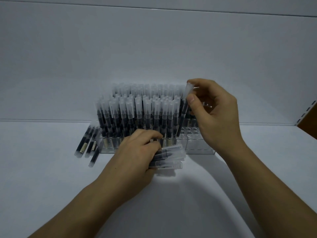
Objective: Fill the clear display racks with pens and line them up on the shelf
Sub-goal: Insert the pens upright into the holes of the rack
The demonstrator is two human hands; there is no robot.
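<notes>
**Pen going in at the rack's right end: watch the neighbours**

Risk: the pen (184,107), pinched at its cap between thumb and fingertips of the right hand (214,114), hangs tilted with its tip near the open holes. A skewed entry could miss the hole or knock the packed standing pens (137,110).

The left hand (137,152) is curled round a loose bundle of pens (169,158) just in front of the rack; some could slide out.

The clear display rack (200,145) is a transparent block near the shelf's back edge, crowded on the left, with empty holes at its right end. The pens have dark barrels and frosted caps.

Spare pens (87,145) lie flat on the shelf (51,169) at the rack's left end.
</notes>
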